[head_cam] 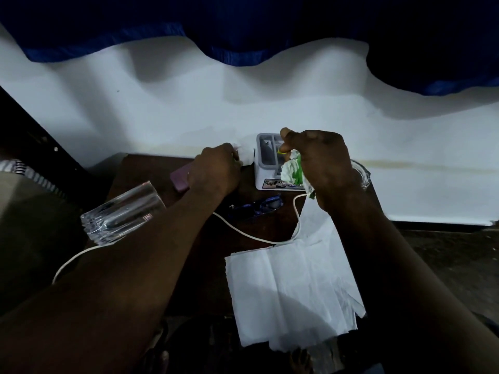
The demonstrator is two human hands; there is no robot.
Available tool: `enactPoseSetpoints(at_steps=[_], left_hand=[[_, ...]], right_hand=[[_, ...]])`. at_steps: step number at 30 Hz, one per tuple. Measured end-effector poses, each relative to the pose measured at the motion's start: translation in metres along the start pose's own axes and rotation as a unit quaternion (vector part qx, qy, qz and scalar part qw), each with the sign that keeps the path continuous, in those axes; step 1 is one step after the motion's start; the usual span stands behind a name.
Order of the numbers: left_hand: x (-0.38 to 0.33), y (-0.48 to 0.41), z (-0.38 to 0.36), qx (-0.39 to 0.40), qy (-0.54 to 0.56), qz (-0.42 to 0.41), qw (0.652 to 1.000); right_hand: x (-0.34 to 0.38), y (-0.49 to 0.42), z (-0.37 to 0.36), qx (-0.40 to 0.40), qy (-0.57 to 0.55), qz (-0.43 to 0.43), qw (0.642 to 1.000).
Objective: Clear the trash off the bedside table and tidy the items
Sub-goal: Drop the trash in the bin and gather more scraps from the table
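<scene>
My right hand (321, 163) is closed around a crumpled green-and-white wrapper (293, 170) and a long white paper sheet (294, 287) that hangs down over the front of the dark bedside table (194, 265). My left hand (216, 168) grips a small white tissue scrap (244, 155) at the table's back, beside a grey organizer box (266, 168). A purple phone (180, 177) lies under my left hand. Blue glasses (256, 207) and a white cable (243, 229) lie mid-table.
A clear glass tumbler (122, 211) lies on its side at the table's left edge. A glass ashtray (361, 172) sits behind my right wrist. A white wall (162, 109) and blue curtain (135, 36) stand behind. Bedding (24, 201) lies left.
</scene>
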State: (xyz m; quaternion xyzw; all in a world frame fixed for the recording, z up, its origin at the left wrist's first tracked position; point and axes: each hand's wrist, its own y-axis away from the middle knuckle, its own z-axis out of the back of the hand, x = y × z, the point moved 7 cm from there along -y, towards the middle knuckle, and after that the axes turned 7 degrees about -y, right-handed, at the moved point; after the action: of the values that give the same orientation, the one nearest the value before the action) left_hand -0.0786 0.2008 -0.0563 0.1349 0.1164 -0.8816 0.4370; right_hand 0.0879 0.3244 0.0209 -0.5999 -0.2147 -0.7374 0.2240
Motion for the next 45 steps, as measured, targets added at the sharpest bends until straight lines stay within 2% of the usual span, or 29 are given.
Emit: enactPoseSetpoints(at_steps=[5,9,15,18,21,28,31,35,38,42,45], left_hand=[[-0.012,-0.01,-0.006,-0.03,-0.05,-0.005,0.998],[-0.015,-0.014,-0.01,-0.023,-0.072,0.008,0.997],[-0.02,-0.015,-0.003,-0.003,-0.049,0.01,0.999],[-0.021,-0.013,0.014,-0.013,0.006,0.006,1.0],[-0.017,-0.009,0.036,-0.022,0.113,0.024,0.993],[0.012,0.015,0.087,-0.056,0.327,0.109,0.937],[0.026,0.03,0.104,-0.086,0.332,0.116,0.932],[0.036,0.052,0.116,-0.091,0.315,0.105,0.939],[0.04,0.061,0.117,-0.063,0.316,0.102,0.941],[0.039,0.072,0.112,-0.018,0.202,0.081,0.976],[0.042,0.069,0.1,0.048,0.286,0.099,0.952]], right_hand=[[-0.002,0.002,0.008,0.003,0.009,0.008,1.0],[-0.004,0.003,0.016,-0.01,0.027,0.013,1.0],[-0.006,0.003,0.023,-0.013,0.027,0.021,0.999],[-0.003,0.002,0.023,-0.014,0.03,0.025,0.999],[0.0,0.002,0.017,-0.008,0.032,0.029,0.999],[0.008,0.008,-0.004,0.021,0.097,0.048,0.994],[0.007,0.014,-0.018,0.049,0.191,0.067,0.978],[0.002,0.029,-0.049,0.13,0.334,0.084,0.93],[-0.003,0.035,-0.072,0.155,0.404,0.094,0.897],[-0.016,0.036,-0.098,0.152,0.489,0.09,0.854],[-0.026,0.037,-0.109,0.138,0.511,0.081,0.844]])
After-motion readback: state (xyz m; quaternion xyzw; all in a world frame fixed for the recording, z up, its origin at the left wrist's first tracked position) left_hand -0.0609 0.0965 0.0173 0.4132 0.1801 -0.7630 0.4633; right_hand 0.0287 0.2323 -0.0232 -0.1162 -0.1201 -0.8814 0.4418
